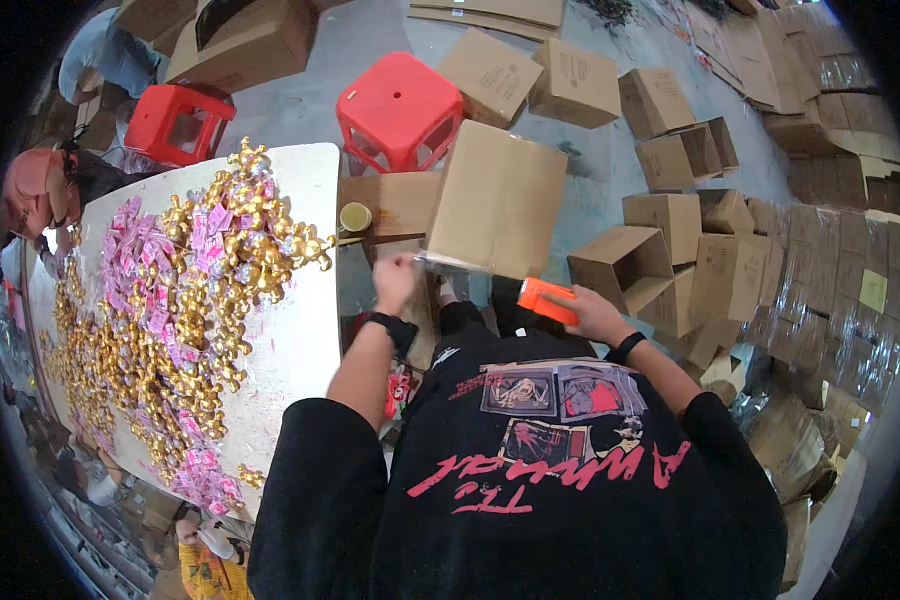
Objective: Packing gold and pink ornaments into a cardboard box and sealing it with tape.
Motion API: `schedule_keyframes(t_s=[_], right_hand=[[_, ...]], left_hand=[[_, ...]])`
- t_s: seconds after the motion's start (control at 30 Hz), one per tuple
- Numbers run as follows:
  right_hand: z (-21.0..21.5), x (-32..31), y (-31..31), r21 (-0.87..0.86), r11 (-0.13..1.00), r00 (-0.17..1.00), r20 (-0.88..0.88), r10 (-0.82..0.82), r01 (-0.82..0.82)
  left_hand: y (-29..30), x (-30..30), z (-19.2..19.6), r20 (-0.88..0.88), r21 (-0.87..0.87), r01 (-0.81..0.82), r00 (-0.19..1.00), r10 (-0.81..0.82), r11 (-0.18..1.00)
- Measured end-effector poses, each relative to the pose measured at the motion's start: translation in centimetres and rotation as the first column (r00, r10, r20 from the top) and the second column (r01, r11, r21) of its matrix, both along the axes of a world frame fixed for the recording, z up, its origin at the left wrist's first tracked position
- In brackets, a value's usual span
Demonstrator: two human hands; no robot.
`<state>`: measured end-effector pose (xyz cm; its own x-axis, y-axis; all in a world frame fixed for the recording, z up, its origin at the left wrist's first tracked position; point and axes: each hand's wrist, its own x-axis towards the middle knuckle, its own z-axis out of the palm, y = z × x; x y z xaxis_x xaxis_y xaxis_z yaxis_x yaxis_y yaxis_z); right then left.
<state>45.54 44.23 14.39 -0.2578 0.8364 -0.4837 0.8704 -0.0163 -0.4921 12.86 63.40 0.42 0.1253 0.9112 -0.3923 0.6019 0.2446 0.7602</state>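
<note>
A closed brown carton [500,195] stands in front of me, tilted a little in view. A thin shiny strip, like clear tape, runs along its near edge. My left hand [396,283] is closed beside the carton's near left corner; what its fingers hold, if anything, is too small to make out. My right hand [596,317] is wrapped round an orange tape dispenser [547,300], close to the carton's near right corner.
A white table [313,215] on my left bears a heap of gold balloon-like figures [260,250] and pink packets [135,250]. Red stools [400,105] stand ahead. A cup [355,216] sits by the table. Open cartons [622,265] lie on my right; people work beyond the table.
</note>
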Motion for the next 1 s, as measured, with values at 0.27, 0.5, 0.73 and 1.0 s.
schedule_keyframes(t_s=[0.27, 0.5, 0.73, 1.0], right_hand=[[-5.0, 2.6, -3.8, -0.109, 0.983, 0.939, 0.326, -0.105, 0.148], [-4.9, 3.0, -1.2, -0.14, 0.977, 0.94, 0.325, -0.109, 0.162], [-0.4, 4.5, -1.5, -0.291, 0.952, 0.976, 0.217, -0.028, 0.092], [2.3, 5.6, -1.4, -0.257, 0.96, 0.987, 0.142, -0.08, 0.114]], left_hand=[[1.4, 0.5, -3.5, -0.099, 0.057, 0.105, 0.99, -0.099, 0.993], [1.0, 0.2, -6.7, 0.029, -0.066, -0.056, 0.998, 0.059, 0.996], [1.0, -1.3, -3.7, 0.268, -0.394, 0.022, 0.959, 0.092, 0.919], [2.5, -0.4, 1.9, 0.26, -0.5, 0.027, 0.958, 0.12, 0.865]])
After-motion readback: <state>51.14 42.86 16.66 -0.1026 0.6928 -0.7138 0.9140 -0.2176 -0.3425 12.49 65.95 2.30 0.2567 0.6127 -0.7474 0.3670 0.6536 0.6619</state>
